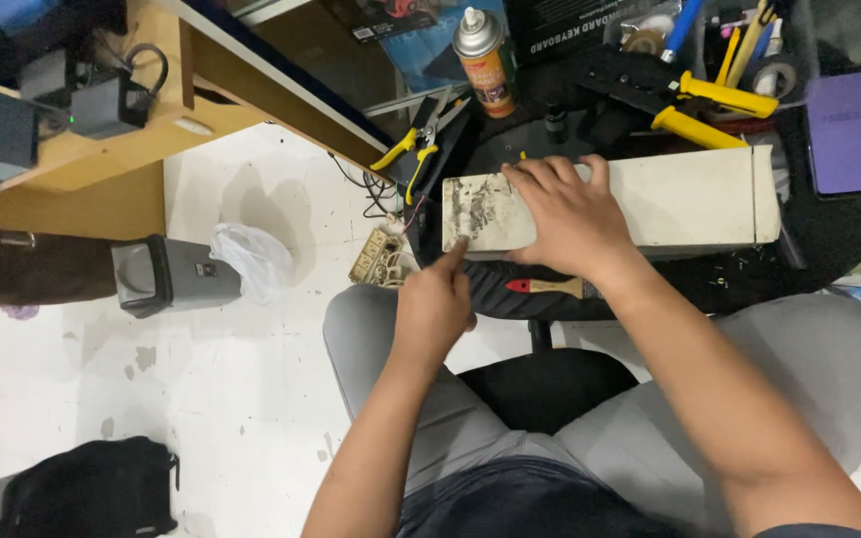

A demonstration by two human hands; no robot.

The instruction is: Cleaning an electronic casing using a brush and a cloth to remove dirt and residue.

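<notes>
right hand (568, 214): you are pressing it flat, fingers spread, on top of the long off-white casing (690, 199), pinning it down rather than gripping it.
left hand (433, 304): you are curling it loosely and touching one fingertip to the casing's grimy left end, holding nothing.
casing: it is lying lengthwise across the round black desk (829, 234), its dirty end hanging out past the rim toward you, within easy reach.
brush (550, 287): red-tipped, it is resting on the desk just below the casing.
containers: a grey bin (166, 274) with a white bag (251, 261) is standing on the floor; you cannot tell its contents.
behind: a spray can (485, 60) and yellow-handled pliers (413, 144) are sitting near the casing.
</notes>
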